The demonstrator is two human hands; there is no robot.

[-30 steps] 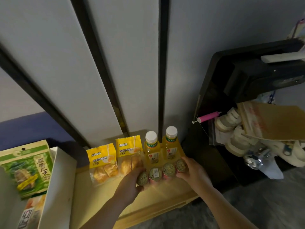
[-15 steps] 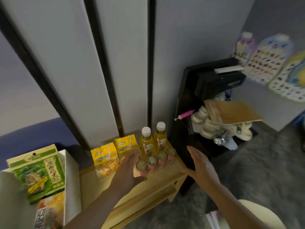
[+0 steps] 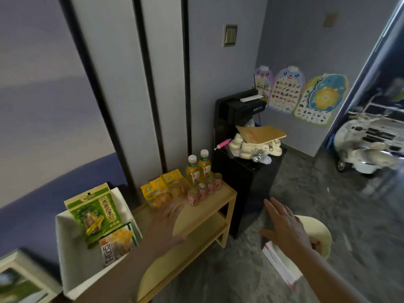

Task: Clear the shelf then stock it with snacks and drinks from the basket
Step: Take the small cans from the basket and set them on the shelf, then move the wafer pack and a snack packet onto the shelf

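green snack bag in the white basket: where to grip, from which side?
Pinch the top header edge of the green snack bag, coming from above. It stands nearly upright in the white basket, its top poking over the rim, while a smaller packet covers its lower part. Probably lifts straight out.

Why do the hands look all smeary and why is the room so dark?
Head view: dim indoor light, no glare. The left hand is the most smeared, from motion blur; the right hand is a little sharper. The bottles on the shelf stay fairly clear. Wall lines lean from the wide lens.
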